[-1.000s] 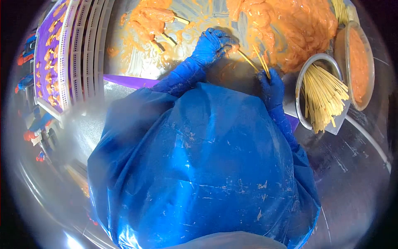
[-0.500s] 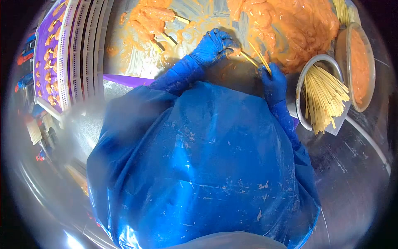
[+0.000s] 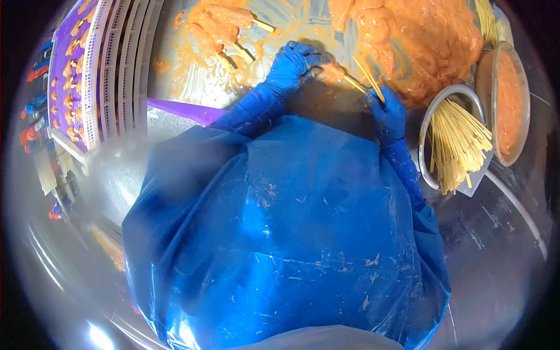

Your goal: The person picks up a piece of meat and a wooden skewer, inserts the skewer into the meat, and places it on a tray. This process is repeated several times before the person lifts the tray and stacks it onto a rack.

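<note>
My left hand point(image 3: 296, 64), in a blue glove, is closed on one end of a strip of orange marinated meat point(image 3: 333, 72). The strip's other end sits on the tip of a bamboo skewer point(image 3: 355, 84). That skewer runs into my right hand point(image 3: 388, 114), also blue-gloved and closed. A second bamboo skewer point(image 3: 367, 73) sticks up from the same fingers, angled toward the meat pile. Left of my left hand lie several meat-covered skewers point(image 3: 219, 26), their bare ends pointing toward me.
A large heap of marinated meat point(image 3: 417, 46) spreads over the metal table's far right. Beside my right arm, a metal container point(image 3: 424, 153) holds many bamboo skewers point(image 3: 458, 143). Behind it stands a tub point(image 3: 528, 119) of meat. Stacked white crates point(image 3: 111, 76) with skewers on purple lining stand at left.
My left hand has drawn slightly left from the skewer tip, so more of the meat strip shows between hand and stick. The whole view has shifted a little.
</note>
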Action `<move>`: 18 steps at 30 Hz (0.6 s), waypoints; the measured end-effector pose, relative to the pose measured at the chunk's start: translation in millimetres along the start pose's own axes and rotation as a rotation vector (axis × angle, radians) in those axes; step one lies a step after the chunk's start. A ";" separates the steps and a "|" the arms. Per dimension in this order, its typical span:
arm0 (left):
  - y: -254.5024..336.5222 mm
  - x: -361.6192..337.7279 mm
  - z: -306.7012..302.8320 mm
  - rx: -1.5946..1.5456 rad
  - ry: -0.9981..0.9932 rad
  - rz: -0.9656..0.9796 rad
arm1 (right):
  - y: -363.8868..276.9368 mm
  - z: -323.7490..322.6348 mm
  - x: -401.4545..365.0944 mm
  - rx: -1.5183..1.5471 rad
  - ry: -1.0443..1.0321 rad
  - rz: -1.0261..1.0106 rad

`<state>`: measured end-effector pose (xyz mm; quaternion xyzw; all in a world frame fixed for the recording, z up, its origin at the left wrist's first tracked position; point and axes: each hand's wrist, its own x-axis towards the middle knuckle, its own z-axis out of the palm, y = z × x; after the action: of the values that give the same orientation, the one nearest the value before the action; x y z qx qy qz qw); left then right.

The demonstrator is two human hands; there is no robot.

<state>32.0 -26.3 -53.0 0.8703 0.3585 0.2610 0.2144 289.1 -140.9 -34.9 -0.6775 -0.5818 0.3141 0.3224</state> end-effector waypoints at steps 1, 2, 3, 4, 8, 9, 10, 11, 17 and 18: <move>-0.2 -1.0 2.3 0.015 0.012 -0.004 | 3.0 0.5 1.0 -0.001 0.000 0.002; 0.4 -0.1 2.4 0.010 0.012 -0.006 | 5.9 0.4 2.7 -0.019 -0.029 -0.009; -0.2 0.9 2.0 -0.001 -0.006 0.012 | 7.6 -0.1 4.2 -0.037 -0.059 -0.023; -1.5 1.7 1.5 -0.009 -0.026 0.029 | 8.5 -0.9 4.9 -0.039 -0.061 -0.024; -4.9 1.9 4.1 -0.020 -0.041 0.049 | -17.9 -3.3 6.7 -0.032 -0.052 -0.011; -4.4 2.3 3.9 -0.017 -0.048 0.037 | -23.1 -3.2 7.3 -0.030 -0.019 -0.020; -4.5 2.5 3.4 -0.013 -0.055 0.026 | -25.3 -3.4 8.3 -0.030 -0.021 -0.020; -6.1 2.6 3.6 -0.012 -0.055 0.025 | -27.0 -3.6 9.1 -0.075 -0.031 -0.010; -5.7 6.8 3.7 -0.068 -0.065 0.084 | -26.8 6.8 16.3 -0.117 -0.099 0.006; -6.7 7.4 4.4 -0.076 -0.062 0.093 | -27.4 9.1 16.7 -0.147 -0.115 0.048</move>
<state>35.7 -17.3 -58.0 0.8850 0.3006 0.2570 0.2458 267.9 -120.5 -19.2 -0.6937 -0.6044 0.3168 0.2303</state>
